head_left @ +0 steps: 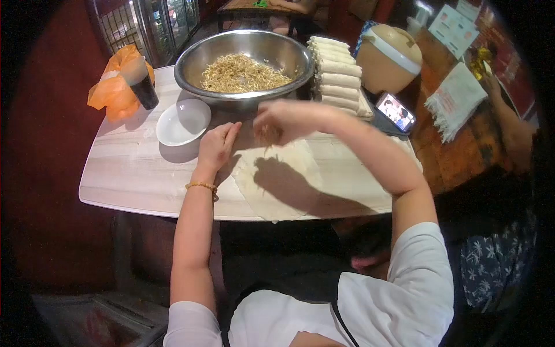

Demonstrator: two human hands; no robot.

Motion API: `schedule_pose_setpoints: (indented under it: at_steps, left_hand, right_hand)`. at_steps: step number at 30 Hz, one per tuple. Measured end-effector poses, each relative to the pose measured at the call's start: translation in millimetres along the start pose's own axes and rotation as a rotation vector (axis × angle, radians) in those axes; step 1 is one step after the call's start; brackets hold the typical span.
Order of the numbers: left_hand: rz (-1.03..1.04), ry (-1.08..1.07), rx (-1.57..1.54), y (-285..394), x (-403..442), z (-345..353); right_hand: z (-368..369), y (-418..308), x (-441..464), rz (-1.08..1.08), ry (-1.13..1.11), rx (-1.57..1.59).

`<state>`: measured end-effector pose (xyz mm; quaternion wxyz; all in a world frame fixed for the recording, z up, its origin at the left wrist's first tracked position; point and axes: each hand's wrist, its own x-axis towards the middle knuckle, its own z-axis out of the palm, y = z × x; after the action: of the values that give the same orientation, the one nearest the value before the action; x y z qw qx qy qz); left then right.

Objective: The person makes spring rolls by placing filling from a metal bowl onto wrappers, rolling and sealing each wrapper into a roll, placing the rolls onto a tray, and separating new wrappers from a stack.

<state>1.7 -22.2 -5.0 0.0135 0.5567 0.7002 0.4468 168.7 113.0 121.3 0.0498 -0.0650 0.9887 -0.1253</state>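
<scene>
My right hand (pixel 280 121), slightly blurred, is closed on a clump of bean sprout filling (pixel 267 134). It hangs over a thin pale wrapper sheet (pixel 260 185) lying flat at the table's front, and its shadow falls on the sheet. To its left, my left hand (pixel 216 146) is closed by the table surface; whether its fingers hold anything is hidden. A white bowl (pixel 173 134) stands just beyond that hand. Behind both hands sits a large steel basin (pixel 193 89) with more sprout filling (pixel 243 72) in it.
Stacked pale rolls (pixel 339 78) stand right of the basin, beside a phone (pixel 395 111) and a tan round container (pixel 390 55). At left are a dark drink cup (pixel 141 87) and an orange plastic bag (pixel 115 95). Another person's arm (pixel 511 121) shows at far right.
</scene>
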Motion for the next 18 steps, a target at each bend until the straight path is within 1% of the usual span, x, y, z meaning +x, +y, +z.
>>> schedule_pose_setpoints:
  at_steps: [1, 2, 3, 4, 6, 7, 9, 11, 13, 15, 16, 18]
  left_hand:
    - [0.001, -0.001, 0.002, 2.4, -2.1, -0.6]
    - [-0.014, -0.014, -0.036, 5.1, -3.3, -1.4]
    - [-0.029, -0.027, -0.073, 8.2, -4.1, -2.0]
    - [-0.027, -0.024, -0.066, 14.5, -7.4, -1.8]
    - [-0.055, -0.183, -0.368, 28.3, -17.1, -0.5]
    - [-0.034, -0.267, -0.416, 19.1, -20.0, 7.2]
    - [0.117, -0.286, -0.303, 22.9, -27.4, 17.0]
    - [0.111, -0.316, -0.299, 32.9, -31.7, 23.1]
    - [0.107, -0.346, -0.297, 46.1, -33.4, 25.0]
    - [0.066, -0.376, -0.145, 54.6, -32.7, 24.4]
    - [0.068, -0.378, -0.143, 54.6, -31.8, 25.0]
    - [-0.116, -0.478, -0.228, 56.6, -30.1, 24.3]
  right_hand:
    - [19.4, -0.1, -2.6, 0.030, -0.066, 0.043]
    - [38.3, -2.8, -6.8, 0.051, -0.027, 0.050]
    - [68.7, 14.4, -5.6, 0.008, 0.009, -0.024]
    - [85.0, 14.6, -7.7, 0.040, 0.049, -0.053]
    - [90.8, 11.3, -13.0, 0.065, 0.091, -0.076]
    - [87.2, 11.3, -18.0, 0.031, 0.129, -0.030]
    - [77.2, 8.6, -28.9, -0.004, 0.171, 0.019]
    - [64.7, 3.5, -39.9, 0.010, 0.223, 0.167]
    - [69.5, 8.9, -44.2, 0.032, 0.233, 0.164]
    - [81.2, 18.6, -47.0, 0.071, 0.246, 0.202]
    - [86.3, 23.8, -48.8, 0.071, 0.249, 0.202]
    - [93.0, 31.6, -54.2, 0.098, 0.291, 0.251]
